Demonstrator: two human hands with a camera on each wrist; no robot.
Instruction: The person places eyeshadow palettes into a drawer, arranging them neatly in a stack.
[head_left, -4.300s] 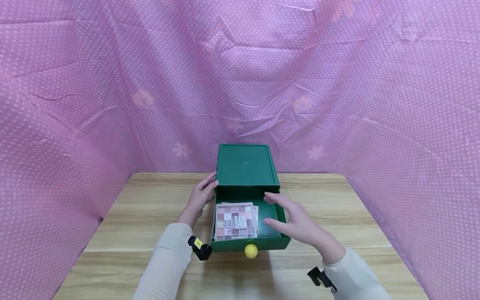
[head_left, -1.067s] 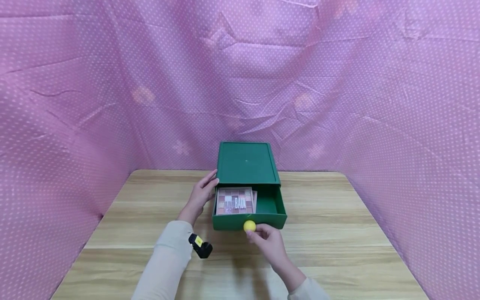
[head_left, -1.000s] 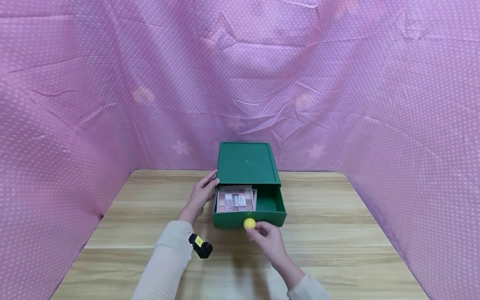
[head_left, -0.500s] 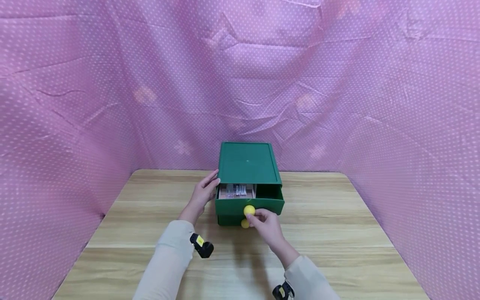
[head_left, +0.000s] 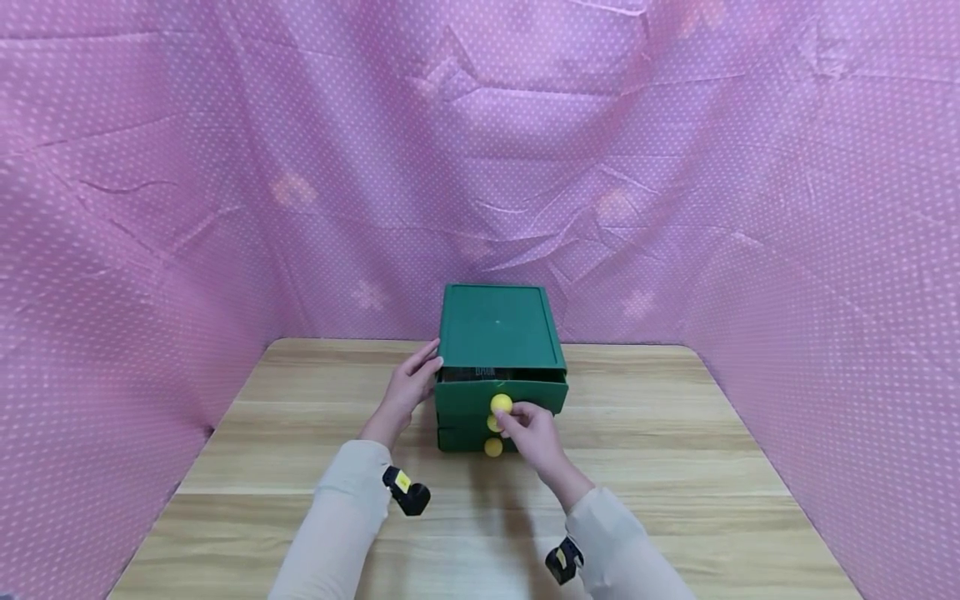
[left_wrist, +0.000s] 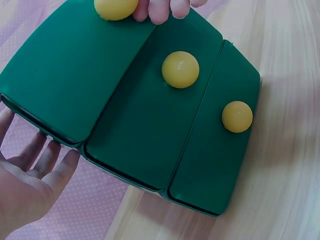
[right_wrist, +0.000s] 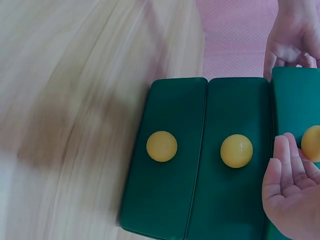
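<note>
A small green drawer cabinet [head_left: 497, 327] stands on the table with three stacked drawers, each with a round yellow knob. Its top drawer [left_wrist: 70, 75] sticks out slightly, leaving a narrow gap under the lid where a strip of the makeup palette [head_left: 468, 374] shows; most of that palette is hidden inside. My right hand [head_left: 536, 437] pinches the top drawer's knob [head_left: 501, 403] between thumb and fingers. With fingers extended, my left hand [head_left: 405, 392] rests against the cabinet's left side, fingertips at its edge in the left wrist view.
The middle drawer [right_wrist: 235, 200] and bottom drawer [right_wrist: 160, 195] are closed flush below. Wood-grain table [head_left: 300, 417] surrounds the cabinet. A pink dotted cloth [head_left: 375, 167] hangs behind and on both sides. Black cameras are strapped to both wrists.
My right hand went from hovering over the pulled-out drawer to gripping its knob, and the drawer has slid back nearly all the way, covering the palette. The left hand stays at the side.
</note>
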